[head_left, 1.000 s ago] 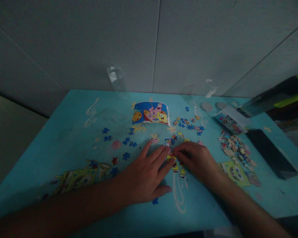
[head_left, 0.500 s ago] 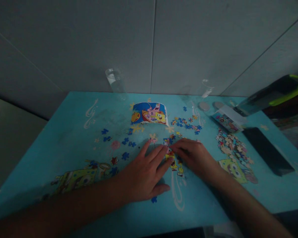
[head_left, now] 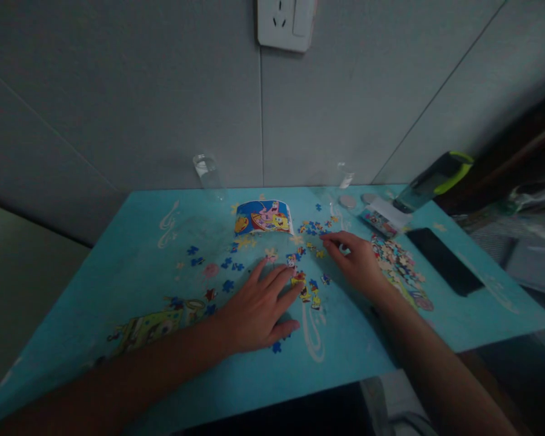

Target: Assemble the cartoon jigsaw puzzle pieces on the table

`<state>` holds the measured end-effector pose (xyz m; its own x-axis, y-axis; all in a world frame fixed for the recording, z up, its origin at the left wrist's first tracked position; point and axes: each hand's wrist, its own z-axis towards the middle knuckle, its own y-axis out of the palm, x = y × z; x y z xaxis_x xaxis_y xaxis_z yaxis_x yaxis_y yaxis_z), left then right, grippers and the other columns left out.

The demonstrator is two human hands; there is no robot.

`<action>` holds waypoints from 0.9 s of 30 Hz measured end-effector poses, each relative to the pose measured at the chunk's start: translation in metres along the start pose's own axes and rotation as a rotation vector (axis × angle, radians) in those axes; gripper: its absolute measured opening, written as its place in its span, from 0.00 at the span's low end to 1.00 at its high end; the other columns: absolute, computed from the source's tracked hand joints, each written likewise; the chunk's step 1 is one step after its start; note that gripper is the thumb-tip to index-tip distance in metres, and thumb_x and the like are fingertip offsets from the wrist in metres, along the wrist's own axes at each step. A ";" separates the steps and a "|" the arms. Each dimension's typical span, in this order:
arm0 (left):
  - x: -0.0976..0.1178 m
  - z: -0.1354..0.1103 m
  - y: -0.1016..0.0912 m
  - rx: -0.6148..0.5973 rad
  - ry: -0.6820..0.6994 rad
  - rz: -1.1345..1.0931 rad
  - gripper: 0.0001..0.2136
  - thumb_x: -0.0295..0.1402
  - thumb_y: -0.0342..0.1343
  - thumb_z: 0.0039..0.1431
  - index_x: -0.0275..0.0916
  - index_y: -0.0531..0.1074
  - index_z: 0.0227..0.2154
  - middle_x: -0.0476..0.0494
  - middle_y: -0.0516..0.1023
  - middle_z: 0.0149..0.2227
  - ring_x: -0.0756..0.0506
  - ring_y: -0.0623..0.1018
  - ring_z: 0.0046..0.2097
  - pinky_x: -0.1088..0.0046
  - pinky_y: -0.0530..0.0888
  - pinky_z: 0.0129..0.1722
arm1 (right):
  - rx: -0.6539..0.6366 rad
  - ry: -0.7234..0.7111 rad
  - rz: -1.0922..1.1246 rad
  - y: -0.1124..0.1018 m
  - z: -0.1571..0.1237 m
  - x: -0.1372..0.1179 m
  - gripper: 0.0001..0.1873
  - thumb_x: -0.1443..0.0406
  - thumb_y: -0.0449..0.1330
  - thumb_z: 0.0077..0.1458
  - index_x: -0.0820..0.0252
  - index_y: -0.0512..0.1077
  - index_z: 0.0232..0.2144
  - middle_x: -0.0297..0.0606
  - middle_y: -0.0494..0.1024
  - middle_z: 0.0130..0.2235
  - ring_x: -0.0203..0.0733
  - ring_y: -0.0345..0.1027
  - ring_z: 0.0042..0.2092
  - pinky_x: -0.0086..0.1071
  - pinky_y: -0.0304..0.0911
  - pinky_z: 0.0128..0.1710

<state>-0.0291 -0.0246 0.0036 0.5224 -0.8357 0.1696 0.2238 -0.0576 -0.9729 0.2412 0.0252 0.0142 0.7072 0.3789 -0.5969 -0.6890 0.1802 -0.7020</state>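
Observation:
My left hand lies palm down with its fingers spread. Its fingertips rest at the edge of a small cluster of jigsaw puzzle pieces, yellow, red and blue. To the right, my right hand hovers low with thumb and index fingertip together. Whatever is between them is too small to make out. Just beyond those fingertips is a group of loose blue puzzle pieces. A curled picture sheet with cartoon figures in a boat lies behind the left hand.
A heap of mixed puzzle pieces lies right of my right hand, beside a dark phone-like slab. Further back are a printed card box, a bottle, round lids and two clear jars. Blue pieces are scattered at left.
My right hand has lifted off the piece cluster and moved right and away from me, toward the loose blue pieces. My left hand stays spread in place. The camera view has tilted up.

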 end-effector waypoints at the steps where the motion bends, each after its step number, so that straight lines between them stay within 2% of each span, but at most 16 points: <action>1: 0.000 0.000 0.000 0.002 0.001 0.003 0.29 0.51 0.47 0.69 0.39 0.61 0.66 0.31 0.59 0.68 0.32 0.59 0.69 0.41 0.48 0.69 | 0.025 0.003 0.004 -0.001 0.000 0.000 0.11 0.62 0.58 0.64 0.56 0.79 0.44 0.39 0.83 0.42 0.42 0.74 0.38 0.36 0.68 0.40; 4: -0.001 0.000 0.001 0.009 0.000 0.010 0.28 0.51 0.45 0.70 0.41 0.60 0.66 0.33 0.60 0.68 0.34 0.59 0.69 0.43 0.48 0.69 | 0.100 0.028 0.001 -0.009 -0.007 -0.002 0.12 0.62 0.59 0.64 0.56 0.79 0.44 0.39 0.83 0.41 0.42 0.74 0.39 0.37 0.68 0.40; 7: -0.003 0.000 0.002 0.010 -0.010 0.015 0.28 0.51 0.44 0.70 0.43 0.59 0.66 0.35 0.61 0.67 0.35 0.59 0.69 0.44 0.49 0.69 | 0.156 0.054 -0.030 -0.023 -0.030 -0.009 0.11 0.61 0.59 0.64 0.55 0.79 0.44 0.38 0.83 0.40 0.43 0.74 0.38 0.38 0.68 0.40; 12: -0.007 -0.001 0.008 0.013 -0.002 0.029 0.27 0.50 0.43 0.71 0.44 0.59 0.67 0.36 0.60 0.67 0.36 0.59 0.69 0.46 0.49 0.69 | 0.106 0.110 -0.053 -0.049 -0.098 -0.012 0.11 0.60 0.60 0.63 0.54 0.79 0.45 0.39 0.82 0.41 0.45 0.75 0.40 0.40 0.69 0.43; 14: -0.008 -0.001 0.010 0.021 0.001 0.044 0.27 0.49 0.43 0.72 0.44 0.59 0.67 0.36 0.61 0.67 0.36 0.60 0.68 0.45 0.50 0.69 | 0.139 0.166 -0.051 -0.059 -0.126 -0.009 0.11 0.59 0.61 0.63 0.54 0.79 0.44 0.40 0.82 0.42 0.46 0.76 0.42 0.42 0.69 0.45; 18: -0.002 0.000 0.006 0.061 0.007 0.135 0.25 0.46 0.45 0.72 0.43 0.61 0.66 0.35 0.65 0.65 0.34 0.63 0.67 0.43 0.50 0.68 | 0.347 0.386 0.061 -0.077 -0.174 -0.012 0.14 0.57 0.60 0.63 0.55 0.78 0.47 0.41 0.83 0.40 0.48 0.76 0.42 0.46 0.68 0.48; 21: 0.007 -0.001 0.000 0.117 0.043 0.230 0.23 0.41 0.50 0.70 0.42 0.63 0.65 0.33 0.65 0.65 0.32 0.63 0.67 0.39 0.49 0.68 | 0.521 0.489 0.135 -0.081 -0.205 -0.027 0.17 0.55 0.56 0.66 0.56 0.78 0.48 0.43 0.82 0.42 0.47 0.76 0.42 0.46 0.69 0.47; 25: 0.015 -0.002 -0.005 0.174 0.166 0.289 0.21 0.35 0.50 0.70 0.40 0.66 0.64 0.33 0.70 0.62 0.33 0.66 0.65 0.35 0.51 0.67 | 0.679 0.448 0.158 -0.077 -0.238 -0.053 0.20 0.55 0.52 0.67 0.58 0.78 0.47 0.47 0.82 0.44 0.51 0.76 0.46 0.48 0.68 0.50; 27: 0.015 -0.001 -0.007 0.195 0.224 0.312 0.20 0.33 0.49 0.71 0.38 0.66 0.63 0.32 0.72 0.60 0.33 0.68 0.64 0.34 0.54 0.66 | 0.691 0.375 0.118 -0.071 -0.249 -0.060 0.22 0.54 0.49 0.67 0.58 0.77 0.48 0.48 0.82 0.47 0.55 0.76 0.49 0.50 0.69 0.48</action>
<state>-0.0236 -0.0377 0.0131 0.4030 -0.8958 -0.1872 0.2462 0.3032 -0.9206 0.2870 -0.2362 0.0032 0.5451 0.1220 -0.8294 -0.6181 0.7269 -0.2992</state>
